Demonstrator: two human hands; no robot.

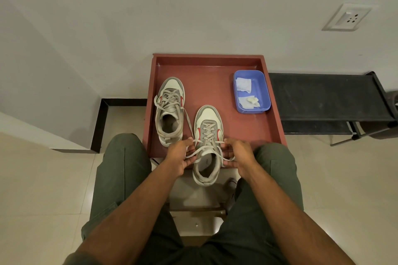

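Two white-and-grey sneakers with red side marks lie on a red-brown tray (215, 66). The left sneaker (170, 109) sits farther back with loose laces. The right sneaker (207, 135) is nearer, its heel hanging over the tray's front edge. My left hand (179, 156) pinches the left end of its grey lace (193, 153). My right hand (235, 154) pinches the right end of the lace beside the shoe's collar. Both lace ends are pulled out sideways.
A blue plastic tub (263, 92) holding crumpled white tissues stands at the tray's right side. A black bench (323, 101) runs along the wall to the right. My knees in green trousers flank the tray. A wall socket (346, 17) is on the wall.
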